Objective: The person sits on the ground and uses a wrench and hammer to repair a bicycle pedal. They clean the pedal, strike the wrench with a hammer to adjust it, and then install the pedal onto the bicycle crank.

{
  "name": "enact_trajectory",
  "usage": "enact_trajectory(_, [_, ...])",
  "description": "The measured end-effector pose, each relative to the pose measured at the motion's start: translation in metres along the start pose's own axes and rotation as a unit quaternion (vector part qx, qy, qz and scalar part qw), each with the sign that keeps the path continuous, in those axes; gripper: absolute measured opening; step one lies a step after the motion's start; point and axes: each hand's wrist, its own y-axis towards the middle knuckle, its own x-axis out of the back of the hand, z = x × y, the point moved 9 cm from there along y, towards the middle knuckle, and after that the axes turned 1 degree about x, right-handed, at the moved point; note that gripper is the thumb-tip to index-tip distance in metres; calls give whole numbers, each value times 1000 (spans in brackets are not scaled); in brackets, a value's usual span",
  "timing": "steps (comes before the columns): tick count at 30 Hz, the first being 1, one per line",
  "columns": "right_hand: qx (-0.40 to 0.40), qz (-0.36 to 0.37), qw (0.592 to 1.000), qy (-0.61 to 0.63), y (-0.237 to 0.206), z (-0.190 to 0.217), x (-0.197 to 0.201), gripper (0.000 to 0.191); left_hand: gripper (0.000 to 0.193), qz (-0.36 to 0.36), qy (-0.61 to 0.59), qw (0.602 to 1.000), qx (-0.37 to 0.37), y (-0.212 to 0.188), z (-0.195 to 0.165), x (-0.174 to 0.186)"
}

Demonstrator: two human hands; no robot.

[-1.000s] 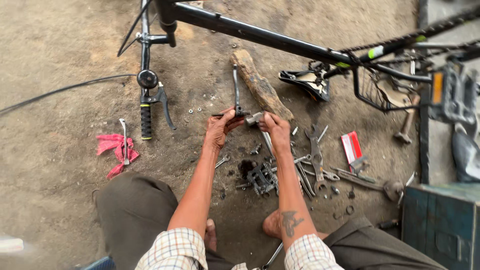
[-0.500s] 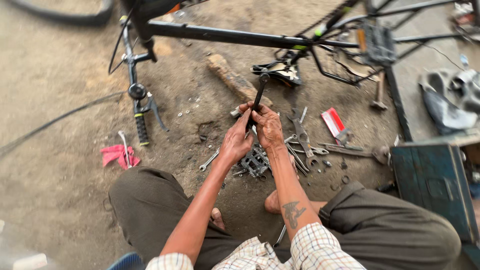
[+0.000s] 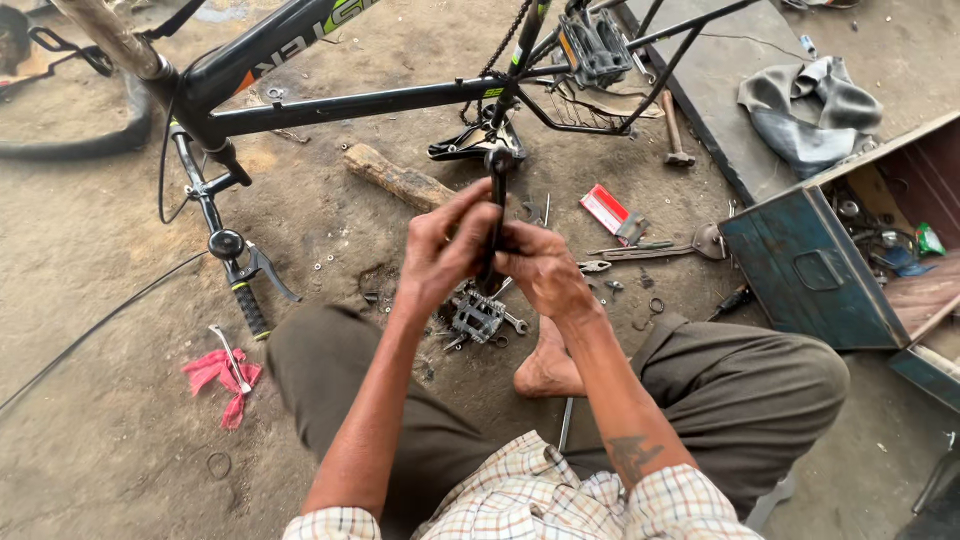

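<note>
Both hands up at chest height over the dirt floor, gripping 1 black crank arm (image 3: 497,205) held roughly upright. Left hand (image 3: 443,245) wraps its lower-middle from the left, fingers curled tight around it. Right hand (image 3: 543,268) closes on it from the right, fingers bunched on the lower end. Top eye of the crank sticks out above both hands, just below the upside-down bicycle frame (image 3: 340,103). Below the hands: a metal pedal (image 3: 478,315) among loose wrenches. Red rag (image 3: 222,378) well apart at left, blue toolbox (image 3: 812,270) at right.
</note>
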Motion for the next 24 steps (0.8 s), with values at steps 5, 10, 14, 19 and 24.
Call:
enact_trajectory(5, [29,-29,999,0,-48,6,12,31,35,53,-26,986,-157,-36,-68,-27])
enact_trajectory(10, [73,-43,996,41,-74,14,25,25,26,50,28,970,-235,-62,-101,-47])
enact_trajectory(14, [101,-20,994,28,-81,19,34,27,29,48,54,965,-254,-68,-114,-64])
enact_trajectory(19, [108,-39,990,-76,-84,27,43,22,31,61,58,973,-215,-65,-118,-75])
enact_trajectory(24, [188,47,933,-304,-90,87,-3,38,28,147,9,954,-261,-92,-146,-79])
